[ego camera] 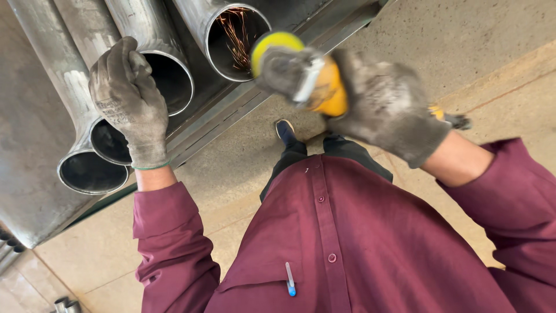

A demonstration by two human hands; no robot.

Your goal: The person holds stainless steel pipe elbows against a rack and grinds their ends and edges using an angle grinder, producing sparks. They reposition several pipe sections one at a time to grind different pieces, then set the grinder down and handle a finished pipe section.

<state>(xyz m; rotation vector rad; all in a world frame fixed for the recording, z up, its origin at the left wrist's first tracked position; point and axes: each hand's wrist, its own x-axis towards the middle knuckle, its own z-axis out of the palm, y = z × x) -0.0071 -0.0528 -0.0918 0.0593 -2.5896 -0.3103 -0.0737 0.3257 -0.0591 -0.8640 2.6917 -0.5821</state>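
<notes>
The right hand [385, 107], in a dirty grey glove, is wrapped tight around a yellow grinder [307, 78]. The grinder looks blurry and sits at the mouth of a shiny grey pipe [229, 35]. Orange sparks [236, 35] fly inside that pipe. The left hand [127, 95], gloved too, presses curled fingers on the next pipe [159, 55].

yellow grinder [324, 93] blurred and half hidden by right hand [385, 107], pipes [75, 75] cut off at top edge
</notes>
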